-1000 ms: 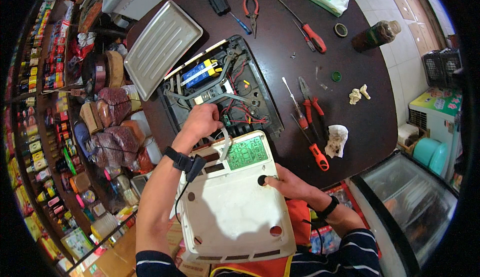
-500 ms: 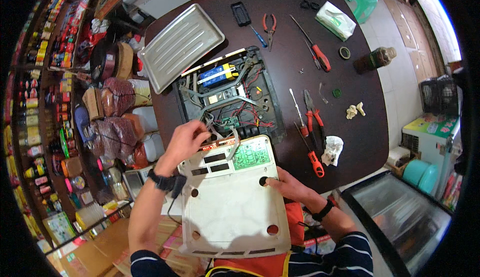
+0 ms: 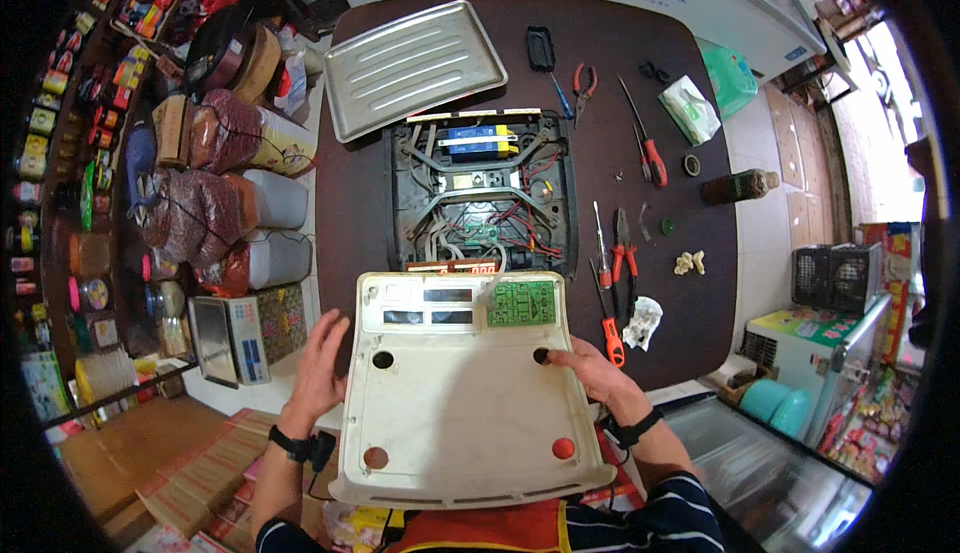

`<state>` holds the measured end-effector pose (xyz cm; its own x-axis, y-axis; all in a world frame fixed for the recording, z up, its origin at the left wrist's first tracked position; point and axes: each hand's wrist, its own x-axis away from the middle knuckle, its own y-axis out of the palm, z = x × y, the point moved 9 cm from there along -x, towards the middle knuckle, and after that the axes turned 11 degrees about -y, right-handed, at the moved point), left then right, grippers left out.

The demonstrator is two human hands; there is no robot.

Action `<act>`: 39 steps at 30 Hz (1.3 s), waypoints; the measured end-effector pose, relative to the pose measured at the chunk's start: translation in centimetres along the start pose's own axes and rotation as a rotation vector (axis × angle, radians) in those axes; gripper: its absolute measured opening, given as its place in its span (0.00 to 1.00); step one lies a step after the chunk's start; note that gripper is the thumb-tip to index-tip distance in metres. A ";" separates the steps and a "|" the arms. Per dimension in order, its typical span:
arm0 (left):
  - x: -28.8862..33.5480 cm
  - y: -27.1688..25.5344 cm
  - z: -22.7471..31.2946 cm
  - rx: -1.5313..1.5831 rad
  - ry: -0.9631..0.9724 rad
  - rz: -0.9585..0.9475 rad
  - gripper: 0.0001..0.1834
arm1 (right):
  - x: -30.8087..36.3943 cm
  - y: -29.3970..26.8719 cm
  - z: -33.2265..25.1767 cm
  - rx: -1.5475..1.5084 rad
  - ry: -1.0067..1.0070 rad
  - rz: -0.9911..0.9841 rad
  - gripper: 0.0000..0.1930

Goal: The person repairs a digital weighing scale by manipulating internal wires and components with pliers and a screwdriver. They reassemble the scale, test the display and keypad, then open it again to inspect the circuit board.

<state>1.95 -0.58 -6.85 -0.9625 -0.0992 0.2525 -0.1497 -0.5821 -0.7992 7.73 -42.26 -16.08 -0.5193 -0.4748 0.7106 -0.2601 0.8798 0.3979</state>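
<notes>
A cream plastic housing cover [image 3: 450, 393] lies inner side up at the table's near edge, tilted toward me. It has round holes, display windows and a green circuit board [image 3: 521, 303]. My right hand [image 3: 600, 373] grips its right edge, thumb at the upper right hole. My left hand [image 3: 320, 365] is open beside the left edge, fingers stretched out; whether it touches the cover I cannot tell. Beyond the cover stands an opened black scale base [image 3: 562, 203] with a metal bracket [image 3: 470, 193], a blue battery pack [image 3: 475, 143] and loose wires. Grey ribbon cables [image 3: 440, 243] run near the cover's far edge.
A metal tray [image 3: 410, 68] lies at the far left of the table [image 3: 690, 303]. To the right are pliers [image 3: 624, 253], screwdrivers [image 3: 612, 343], crumpled tissue [image 3: 643, 323], a tissue pack [image 3: 690, 110] and a bottle [image 3: 740, 186]. A glass-topped freezer [image 3: 760, 463] stands near right.
My left hand has left the ribbon cables and come down to the cover's left side. The right hand keeps its grip on the cover. The view has turned.
</notes>
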 end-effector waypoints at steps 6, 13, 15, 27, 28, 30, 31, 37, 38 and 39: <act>1.8 3.3 0.0 0.267 -0.054 0.015 0.36 | 0.6 -0.2 -0.3 0.057 0.109 0.046 0.26; 2.2 4.2 -0.1 0.234 0.019 0.157 0.29 | 1.4 -1.9 0.5 0.097 0.164 0.127 0.25; 2.2 4.1 -0.4 0.234 0.045 0.177 0.27 | 1.8 -2.3 0.5 0.113 0.194 0.173 0.26; 1.9 5.6 -2.2 0.389 -0.002 0.173 0.23 | 1.6 -4.0 -3.6 0.418 0.049 0.308 0.42; 1.9 5.7 -2.3 0.392 -0.007 0.162 0.23 | 1.6 -4.7 -3.9 0.541 0.082 0.335 0.43; 2.0 6.0 -2.4 0.397 -0.016 0.155 0.22 | 1.0 -4.2 -4.8 0.562 -0.011 0.286 0.42; 2.0 6.1 -2.5 0.397 -0.021 0.154 0.22 | 0.9 -4.0 -5.0 0.555 -0.020 0.284 0.42; 2.2 6.0 -1.3 0.275 0.061 0.200 0.23 | 0.7 -3.8 -5.5 0.575 -0.047 0.303 0.36; 2.3 6.2 -1.3 0.293 0.053 0.198 0.24 | 0.2 -3.6 -5.2 0.497 -0.072 0.280 0.35; 2.3 6.5 -1.5 0.316 0.031 0.181 0.24 | -0.2 -3.5 -4.6 0.394 -0.074 0.263 0.34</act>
<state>-1.60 -3.37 -12.22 -0.9741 -0.2018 0.1019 0.0963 -0.7782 -0.6206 12.52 -45.40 -14.90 -0.6617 -0.2445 0.7088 -0.3933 0.9180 -0.0506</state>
